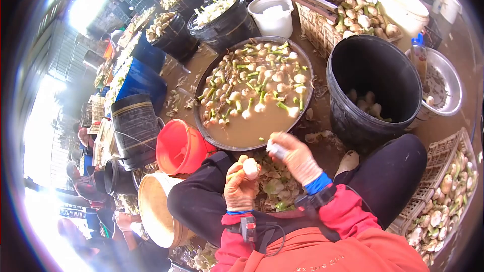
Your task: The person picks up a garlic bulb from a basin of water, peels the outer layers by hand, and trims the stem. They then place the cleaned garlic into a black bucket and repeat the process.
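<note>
My left hand [241, 185], in an orange glove, holds a pale peeled bulb [250, 168] at its fingertips, above my lap. To its right and a little higher, my right hand [295, 157] is closed around a small whitish tool [276, 149], slightly blurred; its exact shape is unclear. The two hands are apart. Just beyond them stands a wide round basin [237, 147] of murky water with many floating bulbs and green stem pieces. Leaf scraps [277, 187] lie on the ground between my legs.
A black bucket [373, 88] with several bulbs inside stands at the right. At the left are a red bucket [177, 147] and a cream bucket [154, 206]. Crates of bulbs sit at the lower right [421, 191] and the back [322, 27]. Other people are at the far left.
</note>
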The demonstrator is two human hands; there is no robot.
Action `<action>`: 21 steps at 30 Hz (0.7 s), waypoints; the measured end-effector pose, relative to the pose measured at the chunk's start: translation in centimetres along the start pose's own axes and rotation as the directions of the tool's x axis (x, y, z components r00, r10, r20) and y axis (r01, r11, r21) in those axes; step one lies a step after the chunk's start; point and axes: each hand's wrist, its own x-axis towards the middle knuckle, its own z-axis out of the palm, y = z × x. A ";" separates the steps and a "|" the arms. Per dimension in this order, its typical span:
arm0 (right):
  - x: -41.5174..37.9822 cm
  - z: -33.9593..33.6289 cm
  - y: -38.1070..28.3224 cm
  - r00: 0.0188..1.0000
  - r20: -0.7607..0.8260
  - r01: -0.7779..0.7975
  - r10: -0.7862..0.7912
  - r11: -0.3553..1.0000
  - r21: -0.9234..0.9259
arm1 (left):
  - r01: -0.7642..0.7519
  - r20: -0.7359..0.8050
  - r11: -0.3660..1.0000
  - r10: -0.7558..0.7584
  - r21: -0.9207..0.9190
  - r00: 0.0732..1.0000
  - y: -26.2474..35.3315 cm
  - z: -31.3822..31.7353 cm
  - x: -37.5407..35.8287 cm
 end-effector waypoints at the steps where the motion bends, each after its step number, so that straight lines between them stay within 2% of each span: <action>1: 0.1 0.3 2.1 0.986 0.093 0.156 -0.136 0.949 -0.275 | -0.031 -0.087 0.999 0.035 0.040 0.996 -0.4 -0.4 0.0; 2: -0.3 1.1 2.6 0.994 0.099 0.092 -0.056 0.908 -0.409 | -0.030 -0.087 0.999 0.033 0.038 0.996 -0.8 -0.6 -0.1; 3: -0.9 1.6 2.8 0.993 0.074 0.116 -0.091 0.852 -0.510 | -0.048 -0.083 0.995 0.055 0.085 0.995 -1.1 -0.8 -0.2; 4: -1.5 1.9 2.8 0.990 0.052 0.134 -0.129 0.784 -0.606 | -0.065 -0.077 0.989 0.076 0.132 0.994 -1.4 -0.9 -0.2; 5: -1.6 2.0 2.9 0.955 0.097 0.258 -0.280 0.625 -0.736 | -0.063 -0.049 0.993 0.068 0.096 0.997 -1.6 -1.0 -0.4; 6: -1.5 2.0 2.9 0.954 0.096 0.260 -0.285 0.622 -0.738 | -0.062 -0.043 0.994 0.066 0.094 0.997 -1.8 -1.0 -0.4; 8: -1.3 2.0 2.7 0.980 0.047 0.168 -0.194 0.675 -0.719 | -0.051 -0.052 0.995 0.056 0.082 0.997 -2.0 -1.1 -0.5; 10: -1.3 1.8 2.9 0.981 0.042 0.167 -0.189 0.715 -0.679 | -0.054 -0.036 0.997 0.056 0.050 0.998 -2.0 -1.4 -0.3; 12: -1.5 2.0 2.7 0.983 0.035 0.161 -0.180 0.754 -0.636 | -0.070 -0.107 0.988 0.084 0.135 0.991 -1.9 -1.1 -0.5; 13: -1.7 2.3 2.4 0.994 0.009 0.090 -0.106 0.790 -0.606 | -0.073 -0.106 0.989 0.086 0.129 0.991 -2.0 -1.0 -0.6; 14: -1.8 2.5 2.3 0.999 -0.016 0.016 -0.030 0.820 -0.573 | -0.123 -0.104 0.913 0.176 0.388 0.979 -2.3 -0.9 -0.8; 15: -1.8 2.4 2.4 0.999 -0.016 0.017 -0.032 0.817 -0.576 | -0.156 -0.079 0.769 0.259 0.620 0.963 -2.7 -0.8 -1.0; 16: -1.7 2.2 2.7 0.999 0.008 0.040 -0.048 0.731 -0.682 | -0.156 -0.079 0.772 0.258 0.616 0.963 -3.0 -0.8 -1.1; 17: -1.6 1.9 2.9 0.998 0.034 0.064 -0.060 0.631 -0.774 | -0.193 -0.001 0.616 0.301 0.764 0.954 -3.2 -0.8 -1.1; 18: -1.6 1.8 3.2 0.998 0.034 0.065 -0.061 0.627 -0.776 | -0.228 0.085 0.429 0.327 0.874 0.941 -3.2 -0.6 -1.1; 19: -1.6 1.7 3.4 0.993 0.051 0.100 -0.104 0.547 -0.831 | -0.243 0.141 0.304 0.320 0.921 0.937 -3.0 -0.4 -1.2; 20: -1.6 1.6 3.8 0.987 0.072 0.132 -0.145 0.461 -0.878 | -0.244 0.142 0.306 0.320 0.920 0.937 -3.0 -0.4 -1.2; 21: -1.4 1.2 4.4 0.987 0.073 0.132 -0.146 0.458 -0.879 | -0.296 0.220 0.232 0.303 0.927 0.927 -2.9 -0.4 -1.2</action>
